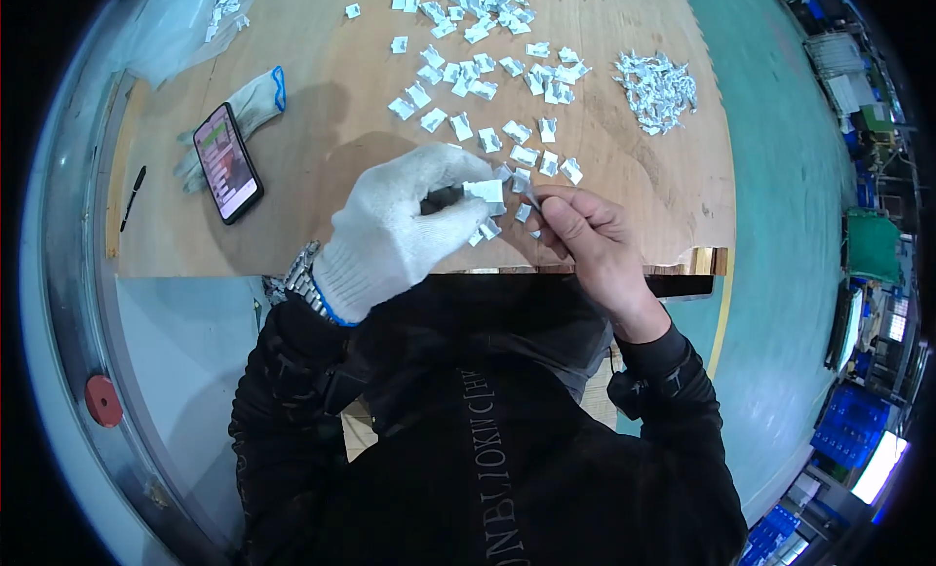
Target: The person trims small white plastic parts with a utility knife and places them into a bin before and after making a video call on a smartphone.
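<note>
My left hand, in a white knitted glove, is closed with thumb and fingers on a small white folded piece above the table's near edge. Just to its right, my bare right hand pinches a thin greyish metal piece, whose kind I cannot make out. Its tip points toward the white piece, and I cannot tell whether the two touch. Small silvery-white folded pieces lie loose beyond both hands, and several more are partly hidden below my left fingers.
The wooden table bears a larger heap of pieces at the far side and a pile of thin silvery scraps at the right. A phone leans on another glove at the left, near a black pen and clear plastic bag.
</note>
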A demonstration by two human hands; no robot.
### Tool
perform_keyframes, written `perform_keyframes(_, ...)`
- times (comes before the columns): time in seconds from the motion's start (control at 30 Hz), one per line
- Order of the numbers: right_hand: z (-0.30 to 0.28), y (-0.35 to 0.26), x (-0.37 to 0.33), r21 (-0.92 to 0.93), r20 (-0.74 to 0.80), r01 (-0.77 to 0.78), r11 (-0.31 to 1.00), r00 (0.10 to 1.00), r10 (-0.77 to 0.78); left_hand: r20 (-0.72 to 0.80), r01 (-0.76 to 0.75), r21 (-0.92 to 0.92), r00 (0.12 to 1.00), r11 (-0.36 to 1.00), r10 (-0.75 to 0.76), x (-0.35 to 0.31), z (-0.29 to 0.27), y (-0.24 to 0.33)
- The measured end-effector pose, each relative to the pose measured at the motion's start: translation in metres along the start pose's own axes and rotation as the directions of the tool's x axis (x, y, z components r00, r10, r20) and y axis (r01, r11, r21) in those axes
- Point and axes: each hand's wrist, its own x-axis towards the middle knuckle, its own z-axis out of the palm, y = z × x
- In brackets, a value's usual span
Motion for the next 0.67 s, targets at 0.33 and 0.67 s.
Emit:
perform_keyframes(0.33,0.005,0.004,-0.013,-0.078,0.072,0.069,0.995,0.995,-0.063,0.071,0.109,-0.093,0.992,0.99,-0.103,-0.018,0.003,0.015)
perform_keyframes(0.67,-0.001,0.01,-0.027,-0.279,0.012,0.215,0.936,0.975,-0.22,0.094,0.243,-0.126,0.968,0.962,-0.233,-0.018,0.013,0.022)
